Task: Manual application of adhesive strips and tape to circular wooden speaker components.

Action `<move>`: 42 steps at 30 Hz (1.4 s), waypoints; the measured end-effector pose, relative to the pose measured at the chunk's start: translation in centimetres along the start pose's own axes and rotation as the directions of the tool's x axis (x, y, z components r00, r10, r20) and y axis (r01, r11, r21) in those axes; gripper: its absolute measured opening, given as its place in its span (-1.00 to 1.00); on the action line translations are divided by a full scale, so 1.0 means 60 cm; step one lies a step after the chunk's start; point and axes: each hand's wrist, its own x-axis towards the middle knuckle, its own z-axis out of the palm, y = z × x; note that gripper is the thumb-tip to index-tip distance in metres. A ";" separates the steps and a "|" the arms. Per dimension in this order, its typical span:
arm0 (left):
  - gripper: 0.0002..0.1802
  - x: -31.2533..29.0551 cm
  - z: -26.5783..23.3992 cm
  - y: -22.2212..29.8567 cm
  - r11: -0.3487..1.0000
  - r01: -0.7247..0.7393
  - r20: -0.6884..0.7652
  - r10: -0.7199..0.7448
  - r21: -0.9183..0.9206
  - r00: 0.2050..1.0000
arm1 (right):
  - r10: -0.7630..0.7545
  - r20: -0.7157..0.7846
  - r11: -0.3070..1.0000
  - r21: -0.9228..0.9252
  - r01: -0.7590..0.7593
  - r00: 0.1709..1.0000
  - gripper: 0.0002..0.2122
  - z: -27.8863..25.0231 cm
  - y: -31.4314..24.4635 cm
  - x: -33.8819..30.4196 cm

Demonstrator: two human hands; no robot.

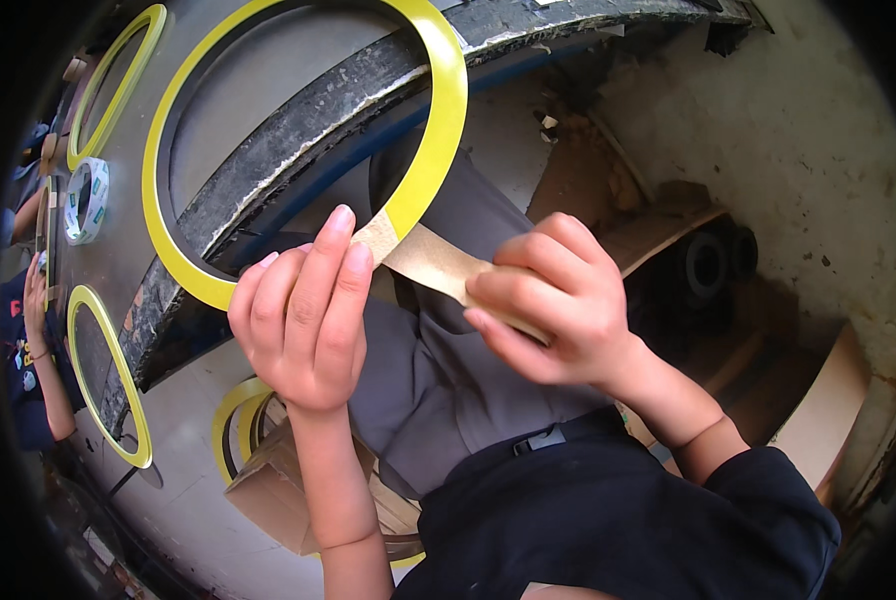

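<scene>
A large flat yellow ring [445,110] is held up over the table edge and my lap. My left hand [303,310] grips the ring at its lower side, fingers over the band and thumb hidden. Beside those fingertips a beige strip of tape [433,262] lies across the ring's band and runs off to the right, taut and slightly twisted. My right hand [553,295] is closed on the strip's other end, which is partly hidden inside the curled fingers.
More yellow rings [146,440] lie on the grey table [203,95], next to a white tape roll [88,200]. Its dark worn edge [298,125] curves in front of me. A cardboard box [278,490] stands below. A co-worker's hand [35,300] shows at far left.
</scene>
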 end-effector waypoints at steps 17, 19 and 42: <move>-0.72 -0.001 -0.002 -0.002 0.999 0.003 -0.021 -0.002 0.041 1.000 | -0.022 -0.055 1.000 -0.003 0.022 0.998 -0.72 -0.037 -0.020 0.021; -0.71 -0.001 -0.004 -0.001 1.000 0.030 0.000 -0.030 0.004 1.000 | -0.063 -0.081 0.996 -0.066 0.058 0.995 -0.75 -0.046 -0.028 0.065; -0.73 -0.012 -0.010 -0.012 0.991 0.068 -0.023 -0.071 -0.112 0.997 | -0.193 0.074 0.968 -0.146 0.202 0.978 -0.83 0.001 -0.009 0.204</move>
